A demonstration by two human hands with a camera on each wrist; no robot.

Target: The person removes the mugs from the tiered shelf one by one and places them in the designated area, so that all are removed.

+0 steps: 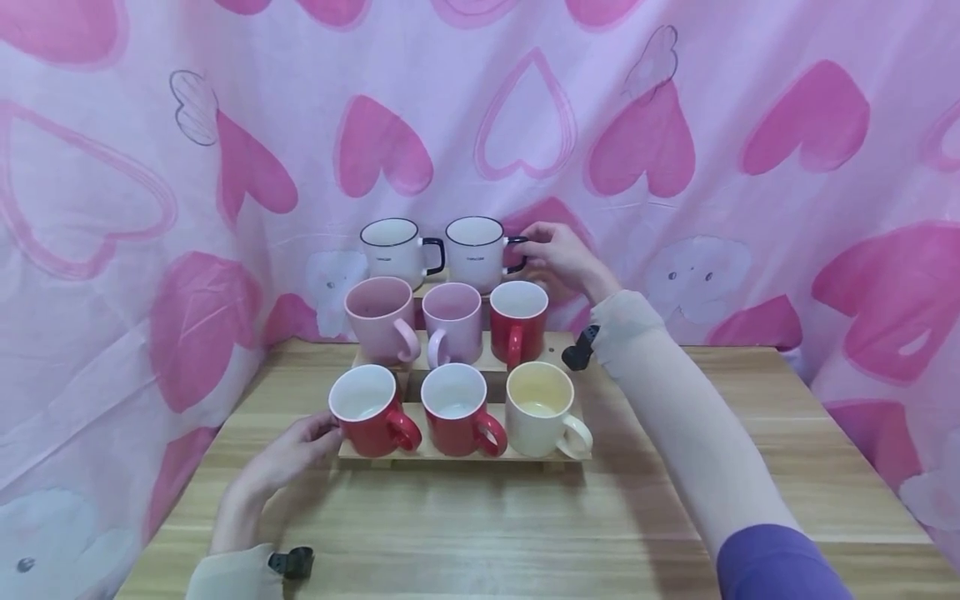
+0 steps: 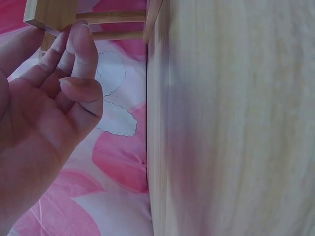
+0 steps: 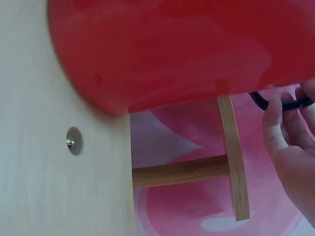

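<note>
My right hand [image 1: 558, 254] grips the black handle [image 3: 290, 104] of a white, black-rimmed enamel-style mug [image 1: 474, 254] on the top tier of a wooden stepped rack [image 1: 450, 450]. A matching white mug [image 1: 392, 250] stands to its left. Down at the left end of the lowest tier, my left hand [image 1: 296, 450] holds the board end [image 2: 54, 14] between thumb and bent fingers. Right by its fingertips in the head view is a red mug [image 1: 367, 421]. Most of the right-hand fingers are cut off at the edge of the right wrist view.
On the middle tier stand two pink mugs [image 1: 386, 329] [image 1: 457, 333] and a red mug [image 1: 519, 329]. Another red mug [image 1: 453, 417] and a cream mug [image 1: 536, 417] share the front tier. The rack is on a wood-grain table [image 1: 465, 533] before a heart-print curtain [image 1: 645, 150].
</note>
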